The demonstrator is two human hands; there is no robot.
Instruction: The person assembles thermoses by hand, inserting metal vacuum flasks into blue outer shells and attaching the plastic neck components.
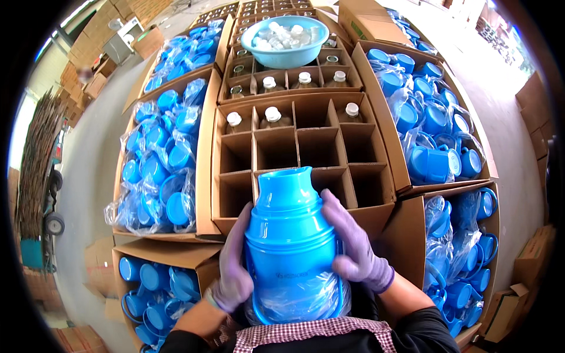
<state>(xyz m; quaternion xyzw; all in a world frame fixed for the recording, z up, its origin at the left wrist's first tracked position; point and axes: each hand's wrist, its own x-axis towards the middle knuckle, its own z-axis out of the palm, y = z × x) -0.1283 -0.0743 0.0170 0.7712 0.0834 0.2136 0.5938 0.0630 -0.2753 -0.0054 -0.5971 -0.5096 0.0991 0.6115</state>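
Note:
A glossy blue thermos jug casing (288, 235) stands upright in front of my body, its spouted top tilted slightly away. Clear plastic wrap (297, 300) bunches around its lower half, and a blue handle hangs down at its sides. My left hand (234, 267), in a purple glove, presses against the left side. On the opposite side my right hand (356, 250), gloved the same, holds the casing with fingers along the shoulder and thumb lower down. Just beyond is a divided carton (303, 215), with white-capped clear bottles (273, 117) in some cells of its far row.
A light blue basin (285, 59) of clear, white-topped pieces rests on a farther carton of bottles. Cartons of bagged blue jug parts (156, 156) line the left; more blue parts (432, 112) fill cartons on the right. A wheeled cart (38, 176) stands far left.

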